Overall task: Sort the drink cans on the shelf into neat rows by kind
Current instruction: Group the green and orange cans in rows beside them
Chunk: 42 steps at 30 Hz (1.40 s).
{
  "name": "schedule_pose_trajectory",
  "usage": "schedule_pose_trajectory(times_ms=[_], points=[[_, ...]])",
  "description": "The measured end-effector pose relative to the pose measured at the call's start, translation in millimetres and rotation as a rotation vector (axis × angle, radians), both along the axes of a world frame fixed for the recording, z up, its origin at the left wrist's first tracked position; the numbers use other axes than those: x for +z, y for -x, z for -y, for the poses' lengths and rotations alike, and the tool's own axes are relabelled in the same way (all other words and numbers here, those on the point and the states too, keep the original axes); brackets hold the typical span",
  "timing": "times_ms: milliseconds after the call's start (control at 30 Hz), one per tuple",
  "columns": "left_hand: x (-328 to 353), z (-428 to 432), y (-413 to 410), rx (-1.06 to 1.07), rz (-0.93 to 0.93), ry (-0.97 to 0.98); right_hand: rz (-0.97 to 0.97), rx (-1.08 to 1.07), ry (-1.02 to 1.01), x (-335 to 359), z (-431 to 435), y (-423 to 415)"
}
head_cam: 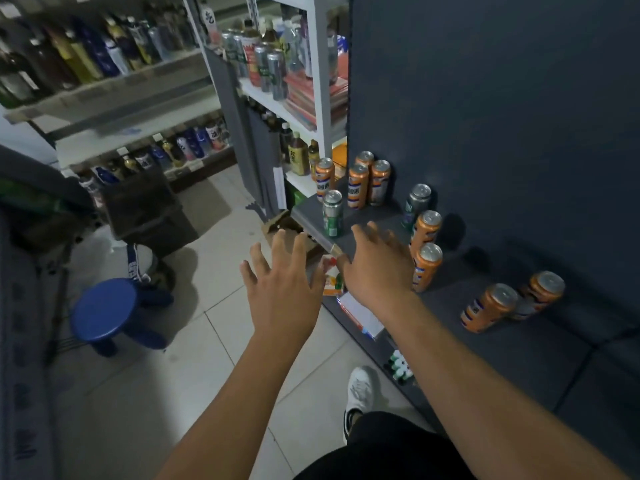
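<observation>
Your left hand (pixel 280 289) hung over the floor just left of the dark shelf (pixel 519 358), fingers spread and holding nothing, while your right hand (pixel 377 268) hovered over the shelf's front edge, likewise spread and empty. Well to the right of that hand an orange pair (pixel 488 308) stood side by side near the back wall, and just beside the hand two orange cans (pixel 426 266) stood one behind the other. Farther off were a dark can (pixel 417 206) by the wall, a green can (pixel 333 213) at the left edge, and four more orange cans (pixel 358 185) clustered at the far end.
</observation>
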<state>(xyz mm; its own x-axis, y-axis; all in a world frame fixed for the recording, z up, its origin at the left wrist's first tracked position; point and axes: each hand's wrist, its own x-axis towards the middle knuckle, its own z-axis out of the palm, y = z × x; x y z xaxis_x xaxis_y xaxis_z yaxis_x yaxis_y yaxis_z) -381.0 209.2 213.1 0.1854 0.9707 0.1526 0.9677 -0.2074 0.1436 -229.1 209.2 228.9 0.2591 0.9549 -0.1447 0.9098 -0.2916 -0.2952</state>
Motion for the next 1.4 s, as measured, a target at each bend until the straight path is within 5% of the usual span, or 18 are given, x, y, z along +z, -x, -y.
schedule_pose_trajectory(times_ms=[533,1033,1167,1400], points=[[-34,-226,-73,-0.110,-0.117,0.241,0.003,-0.180,0.059,-32,-188,-88],[-114,-395,-104,-0.485,-0.206,0.627,-0.215,-0.653,0.345,-94,-282,-115],[-139,-411,-99,-0.550,-0.104,0.760,-0.431,-0.948,0.247,-111,-283,-117],[-195,-417,-86,-0.443,0.276,1.081,-0.809,-1.527,-0.248,-172,-301,-142]])
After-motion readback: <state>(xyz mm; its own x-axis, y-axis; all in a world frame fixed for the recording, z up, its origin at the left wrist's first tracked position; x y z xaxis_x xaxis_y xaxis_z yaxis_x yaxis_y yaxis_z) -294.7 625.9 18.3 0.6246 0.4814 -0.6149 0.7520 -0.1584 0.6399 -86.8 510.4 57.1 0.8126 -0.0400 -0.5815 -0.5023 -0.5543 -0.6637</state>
